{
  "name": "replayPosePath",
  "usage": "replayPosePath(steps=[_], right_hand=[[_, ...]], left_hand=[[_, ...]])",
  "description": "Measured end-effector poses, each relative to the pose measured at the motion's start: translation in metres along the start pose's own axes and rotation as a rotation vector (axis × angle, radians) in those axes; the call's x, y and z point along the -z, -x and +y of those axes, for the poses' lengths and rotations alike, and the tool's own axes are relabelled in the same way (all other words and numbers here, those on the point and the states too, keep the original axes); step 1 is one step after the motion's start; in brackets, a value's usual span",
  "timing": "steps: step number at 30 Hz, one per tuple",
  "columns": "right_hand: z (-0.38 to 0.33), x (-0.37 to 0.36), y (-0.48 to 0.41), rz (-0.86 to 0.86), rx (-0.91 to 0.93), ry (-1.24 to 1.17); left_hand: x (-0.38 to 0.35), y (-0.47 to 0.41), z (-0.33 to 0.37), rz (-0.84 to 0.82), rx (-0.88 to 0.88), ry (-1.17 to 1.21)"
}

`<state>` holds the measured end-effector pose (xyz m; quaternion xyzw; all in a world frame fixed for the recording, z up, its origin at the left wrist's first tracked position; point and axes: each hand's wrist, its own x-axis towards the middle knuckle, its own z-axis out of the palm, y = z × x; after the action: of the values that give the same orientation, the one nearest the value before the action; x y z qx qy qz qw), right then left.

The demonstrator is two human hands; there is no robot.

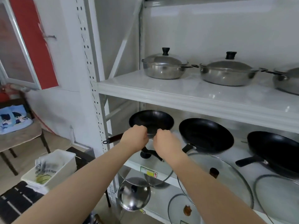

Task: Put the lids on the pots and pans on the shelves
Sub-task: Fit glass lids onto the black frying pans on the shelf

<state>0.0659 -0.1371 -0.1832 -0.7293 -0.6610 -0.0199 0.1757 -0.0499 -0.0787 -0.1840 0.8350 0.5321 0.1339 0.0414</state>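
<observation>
While both hands are curled at the near rim of the left black pan (151, 121), the fingers of the left hand (135, 137) and of the right hand (166, 140) are bent over its edge and seem to grip it (I cannot tell how firmly). This pan stands on the middle shelf (135, 164), its wooden handle (113, 138) pointing to the left. A glass lid (145, 168) with a black knob lies just in front of it, under the forearms. Two more black pans (206, 135) stand to the right, with glass lids before them. On the upper shelf (186, 96), steel pots (163, 68) already carry their lids.
</observation>
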Motion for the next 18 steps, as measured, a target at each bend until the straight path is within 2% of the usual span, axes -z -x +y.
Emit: replayPosePath(steps=[5, 10, 15, 18], right_hand=[[0.019, -0.062, -0.056, -0.092, 0.036, 0.037], [0.040, -0.121, -0.099, -0.195, 0.004, 0.074], [0.056, -0.179, -0.102, -0.385, 0.021, 0.187], [0.057, -0.201, -0.088, -0.331, 0.078, 0.232]], left_hand=[[-0.058, -0.051, -0.054, 0.041, 0.129, -0.063], [-0.098, -0.109, -0.094, 0.077, 0.146, -0.146], [-0.130, -0.129, -0.137, -0.075, 0.237, -0.273], [-0.145, -0.125, -0.155, -0.109, 0.238, -0.304]])
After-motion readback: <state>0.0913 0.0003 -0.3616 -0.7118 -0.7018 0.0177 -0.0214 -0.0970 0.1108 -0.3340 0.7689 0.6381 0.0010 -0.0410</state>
